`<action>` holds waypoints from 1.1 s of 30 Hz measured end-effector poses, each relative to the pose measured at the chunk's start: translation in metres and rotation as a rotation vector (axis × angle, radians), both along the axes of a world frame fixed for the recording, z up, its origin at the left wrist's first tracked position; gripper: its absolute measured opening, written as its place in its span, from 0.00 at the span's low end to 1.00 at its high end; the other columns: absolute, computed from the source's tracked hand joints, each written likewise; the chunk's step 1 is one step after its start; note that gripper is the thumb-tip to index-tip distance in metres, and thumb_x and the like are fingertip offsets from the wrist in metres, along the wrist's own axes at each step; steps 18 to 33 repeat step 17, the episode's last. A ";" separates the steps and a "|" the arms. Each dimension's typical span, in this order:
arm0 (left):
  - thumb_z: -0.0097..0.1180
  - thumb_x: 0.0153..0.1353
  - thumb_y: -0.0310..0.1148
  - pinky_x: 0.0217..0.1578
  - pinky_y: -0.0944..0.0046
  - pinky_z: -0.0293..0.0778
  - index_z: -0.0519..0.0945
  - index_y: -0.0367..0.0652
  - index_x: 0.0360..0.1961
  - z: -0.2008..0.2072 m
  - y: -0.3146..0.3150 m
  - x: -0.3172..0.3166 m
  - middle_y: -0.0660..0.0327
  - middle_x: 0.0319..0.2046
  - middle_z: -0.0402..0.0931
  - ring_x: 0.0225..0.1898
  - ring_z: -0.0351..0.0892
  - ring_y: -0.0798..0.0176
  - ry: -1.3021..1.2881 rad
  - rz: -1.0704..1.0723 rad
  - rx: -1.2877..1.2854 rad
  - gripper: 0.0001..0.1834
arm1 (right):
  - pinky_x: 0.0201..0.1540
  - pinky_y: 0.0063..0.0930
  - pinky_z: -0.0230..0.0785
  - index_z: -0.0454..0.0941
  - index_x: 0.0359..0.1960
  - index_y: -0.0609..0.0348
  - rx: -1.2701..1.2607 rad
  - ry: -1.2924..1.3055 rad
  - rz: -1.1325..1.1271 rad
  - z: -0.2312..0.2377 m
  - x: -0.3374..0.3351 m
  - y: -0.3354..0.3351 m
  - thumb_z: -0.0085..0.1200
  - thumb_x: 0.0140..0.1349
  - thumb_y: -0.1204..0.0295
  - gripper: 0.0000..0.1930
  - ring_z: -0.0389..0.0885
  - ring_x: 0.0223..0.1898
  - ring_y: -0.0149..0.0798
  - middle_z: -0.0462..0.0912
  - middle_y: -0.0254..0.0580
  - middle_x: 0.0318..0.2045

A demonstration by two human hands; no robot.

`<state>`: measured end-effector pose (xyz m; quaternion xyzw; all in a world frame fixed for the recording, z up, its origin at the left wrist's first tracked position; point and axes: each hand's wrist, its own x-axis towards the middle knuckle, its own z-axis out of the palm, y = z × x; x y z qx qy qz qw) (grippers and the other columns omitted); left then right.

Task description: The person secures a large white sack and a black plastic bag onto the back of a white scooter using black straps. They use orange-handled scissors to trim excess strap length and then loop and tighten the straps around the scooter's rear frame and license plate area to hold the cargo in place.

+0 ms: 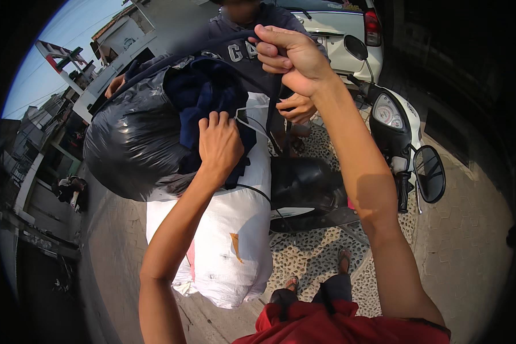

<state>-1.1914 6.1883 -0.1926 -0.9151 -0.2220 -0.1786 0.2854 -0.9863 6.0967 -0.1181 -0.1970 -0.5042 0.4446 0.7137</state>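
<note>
A bulging black plastic bag (135,135) lies on a large white woven sack (223,241) across the rear of a motorbike. Dark blue cloth (198,94) shows at the bag's open side. My left hand (219,140) is closed on this cloth at its right edge. Raised at the upper right, my right hand (292,60) pinches the end of a long dark strap (212,43), which stretches over the far side of the bag. Beside my left hand is a pale cord loop (249,117). Its far end is hard to make out.
Opposite me stands a person in a dark hoodie (269,23), one hand (297,108) near the cord, the other (116,86) behind the bag. The motorbike's black seat (304,180) and mirror (429,174) are at right. A white car (338,28) stands behind. Pebbled paving (321,264) lies below.
</note>
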 end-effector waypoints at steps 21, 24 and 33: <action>0.56 0.53 0.36 0.50 0.52 0.58 0.83 0.42 0.43 -0.028 0.007 0.067 0.58 0.48 0.74 0.52 0.68 0.56 0.279 0.575 0.055 0.17 | 0.46 0.37 0.67 0.82 0.33 0.59 -0.197 -0.290 -0.992 -0.198 -0.074 0.082 0.61 0.58 0.72 0.05 0.76 0.43 0.47 0.78 0.41 0.35; 0.56 0.53 0.36 0.50 0.52 0.58 0.83 0.42 0.43 -0.028 0.007 0.067 0.58 0.48 0.74 0.52 0.68 0.56 0.279 0.575 0.055 0.17 | 0.46 0.37 0.67 0.82 0.33 0.59 -0.197 -0.290 -0.992 -0.198 -0.074 0.082 0.61 0.58 0.72 0.05 0.76 0.43 0.47 0.78 0.41 0.35; 0.56 0.53 0.36 0.50 0.52 0.58 0.83 0.42 0.43 -0.028 0.007 0.067 0.58 0.48 0.74 0.52 0.68 0.56 0.279 0.575 0.055 0.17 | 0.46 0.37 0.67 0.82 0.33 0.59 -0.197 -0.290 -0.992 -0.198 -0.074 0.082 0.61 0.58 0.72 0.05 0.76 0.43 0.47 0.78 0.41 0.35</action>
